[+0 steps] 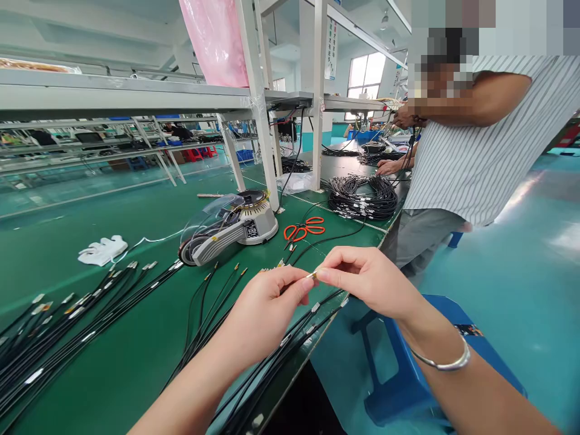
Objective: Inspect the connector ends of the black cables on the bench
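My left hand (267,308) and my right hand (362,278) meet above the front edge of the green table (136,338). Both pinch the tip of a thin black cable (312,276) that ends in a small metal connector. The left fingers are closed on the cable end; the right thumb and forefinger pinch the connector. A silver bracelet (446,362) circles my right wrist. Under my hands lie bundles of black cables (272,356) with white tags, running off the table edge.
A tape dispenser (231,229) stands mid-table, orange scissors (304,229) beside it, white gloves (103,249) at left. More cables (67,320) lie far left; a coil (360,196) lies further back. A person in a striped shirt (475,145) works at right. A blue stool (408,368) stands below.
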The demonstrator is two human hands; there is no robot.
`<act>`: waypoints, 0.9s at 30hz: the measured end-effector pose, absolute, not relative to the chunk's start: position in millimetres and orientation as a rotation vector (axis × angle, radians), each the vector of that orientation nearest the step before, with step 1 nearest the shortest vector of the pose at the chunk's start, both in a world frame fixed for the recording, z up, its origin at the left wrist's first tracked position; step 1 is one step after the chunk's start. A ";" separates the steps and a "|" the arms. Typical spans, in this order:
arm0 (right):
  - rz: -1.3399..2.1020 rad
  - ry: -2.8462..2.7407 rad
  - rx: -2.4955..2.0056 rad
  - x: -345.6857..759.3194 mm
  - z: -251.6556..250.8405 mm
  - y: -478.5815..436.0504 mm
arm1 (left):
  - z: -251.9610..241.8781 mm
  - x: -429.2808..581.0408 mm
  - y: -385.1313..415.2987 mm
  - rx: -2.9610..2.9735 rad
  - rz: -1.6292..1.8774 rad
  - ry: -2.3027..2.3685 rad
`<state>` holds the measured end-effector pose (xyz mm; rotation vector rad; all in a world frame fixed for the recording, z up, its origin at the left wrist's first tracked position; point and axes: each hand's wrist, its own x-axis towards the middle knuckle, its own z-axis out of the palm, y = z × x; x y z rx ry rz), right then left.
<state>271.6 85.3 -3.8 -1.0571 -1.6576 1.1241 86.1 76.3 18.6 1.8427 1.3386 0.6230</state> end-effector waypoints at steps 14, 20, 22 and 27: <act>1.178 -1.754 -1.097 284.3 1.4 89.9 | 17.8 81.0 78.8 1.846 0.581 1.267; 1.192 -1.742 -1.107 284.5 4.1 86.2 | 18.1 81.6 76.4 1.865 0.537 1.237; 1.205 -1.722 -1.097 283.7 2.7 84.7 | 15.4 81.6 76.0 1.846 0.541 1.223; 1.239 -1.686 -1.079 281.7 -2.5 82.1 | 10.2 82.4 75.9 1.864 0.571 1.185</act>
